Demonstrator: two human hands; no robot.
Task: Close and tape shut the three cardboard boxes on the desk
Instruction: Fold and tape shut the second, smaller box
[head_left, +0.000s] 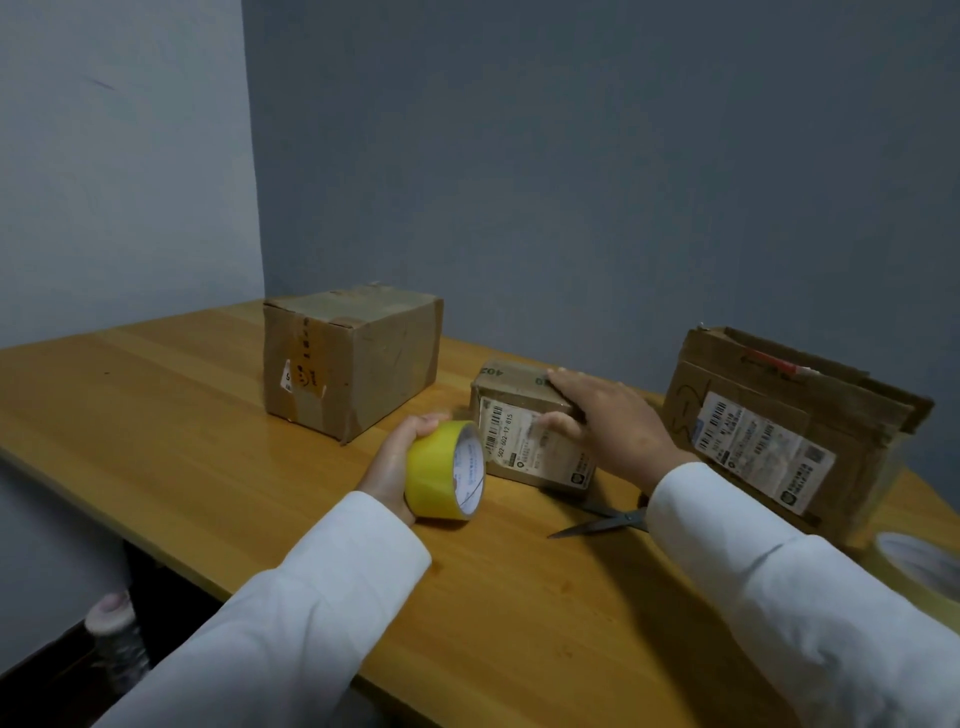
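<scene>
**Two hands at the small box**

Two hands work over the counter (156, 415). The left hand (397, 462) curls round a yellow tape roll (441, 470), held just above the wood. The right hand (608, 421) lies flat, fingers straight, on the small box (524, 431), thumb against its labelled side. Scissors (602, 522) lie beside that wrist. The closed large box (353, 358) stands behind to the left; the worn box (789, 421), flaps upright, stands to the right.

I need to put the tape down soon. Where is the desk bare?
Bare desk lies left of the big box and near the front edge. Crowded: around the small box, scissors and right box.
</scene>
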